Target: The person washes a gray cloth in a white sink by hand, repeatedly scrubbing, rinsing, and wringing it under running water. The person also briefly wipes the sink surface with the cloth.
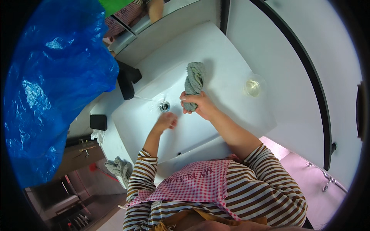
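Note:
A twisted grey-green cloth [194,78] is gripped near its lower end by my right hand [202,104], the rest of it pointing away from me over the white washbasin [138,127]. My left hand [167,121] hovers just on the near side of the metal drain [164,106]. Its fingers are curled, slightly blurred, and I see nothing in them. From the black tap [126,83] on the left, a thin stream of water runs toward the drain.
A clear cup [253,88] stands on the basin's right ledge. At left hang a large blue plastic sheet [55,86] and, lower, a grey cloth [119,169] over the edge. A black box-like object [98,122] sits by the basin. A black-edged white panel [277,86] borders the right.

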